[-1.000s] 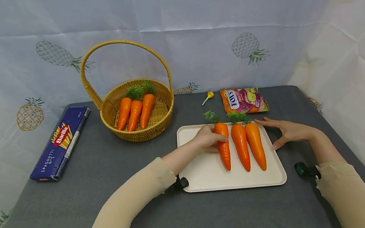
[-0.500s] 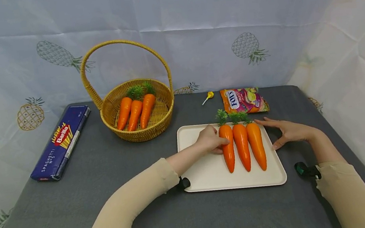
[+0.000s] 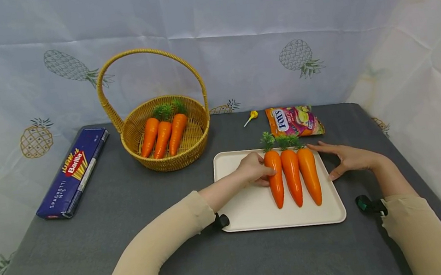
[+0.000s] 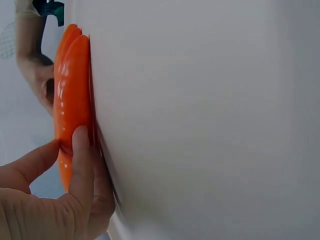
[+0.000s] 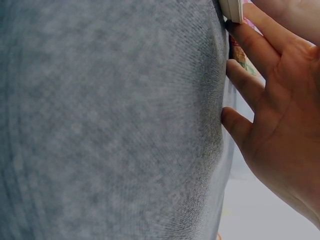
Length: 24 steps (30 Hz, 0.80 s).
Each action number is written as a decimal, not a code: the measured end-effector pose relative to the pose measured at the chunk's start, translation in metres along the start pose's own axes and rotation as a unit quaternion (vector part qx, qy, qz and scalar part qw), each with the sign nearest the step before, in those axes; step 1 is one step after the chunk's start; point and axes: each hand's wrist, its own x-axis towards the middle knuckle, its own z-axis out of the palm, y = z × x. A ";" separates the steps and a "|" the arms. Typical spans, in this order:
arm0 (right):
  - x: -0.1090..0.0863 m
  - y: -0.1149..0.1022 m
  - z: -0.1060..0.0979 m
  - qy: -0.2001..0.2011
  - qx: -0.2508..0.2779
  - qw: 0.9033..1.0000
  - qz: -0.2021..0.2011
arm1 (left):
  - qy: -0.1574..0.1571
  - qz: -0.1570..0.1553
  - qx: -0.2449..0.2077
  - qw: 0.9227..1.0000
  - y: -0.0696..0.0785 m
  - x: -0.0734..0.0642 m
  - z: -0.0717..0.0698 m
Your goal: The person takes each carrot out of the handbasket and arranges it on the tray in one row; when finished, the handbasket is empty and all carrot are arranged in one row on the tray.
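Three orange carrots with green tops lie side by side on a cream tray. My left hand pinches the leftmost carrot near its thick end, thumb and fingers on its left side. In the left wrist view that carrot overlaps the others, and the left hand grips its near part. The middle carrot and the right carrot rest close beside it. Spread fingers of my right hand touch the tray's right edge; in the right wrist view this hand has its fingertips at table level.
A wicker basket with a tall handle holds three more carrots at the back left. A blue spaghetti box lies at far left. Behind the tray are a yellow lollipop and a candy bag. A patterned cloth hangs behind the table.
My left hand has shifted the leftmost carrot to the right, up against the middle one, and turned it slightly straighter. Over the last half second little has moved. The right hand stays put.
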 end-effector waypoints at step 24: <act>0.000 -0.001 0.000 0.001 0.005 1.000 0.006 | -0.042 0.018 -0.046 0.998 0.014 -0.008 -0.030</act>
